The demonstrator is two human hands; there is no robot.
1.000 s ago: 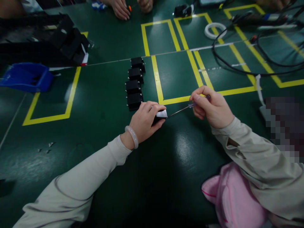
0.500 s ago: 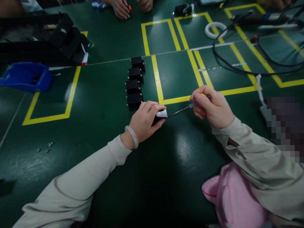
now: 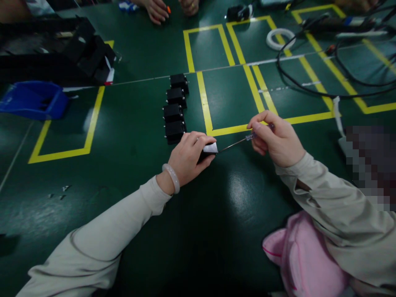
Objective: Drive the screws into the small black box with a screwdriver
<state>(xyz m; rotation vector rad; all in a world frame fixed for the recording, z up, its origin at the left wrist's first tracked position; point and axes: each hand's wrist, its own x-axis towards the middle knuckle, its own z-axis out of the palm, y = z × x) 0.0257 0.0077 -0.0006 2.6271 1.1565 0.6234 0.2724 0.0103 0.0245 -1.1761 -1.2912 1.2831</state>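
Mostly hidden, a black block (image 3: 208, 153) sits gripped in the closed left hand (image 3: 189, 159); right hand (image 3: 276, 139) pinches one screwdriver (image 3: 239, 142); four black blocks (image 3: 174, 108) line up beside.

My left hand (image 3: 189, 156) covers most of the small black part (image 3: 208, 153); screwdriver (image 3: 235, 142) handle buried in my right hand (image 3: 275, 138). Co-worker's hands (image 3: 157, 9) cut by top edge. Right-side patch (image 3: 371, 165) pixelated, unreadable.
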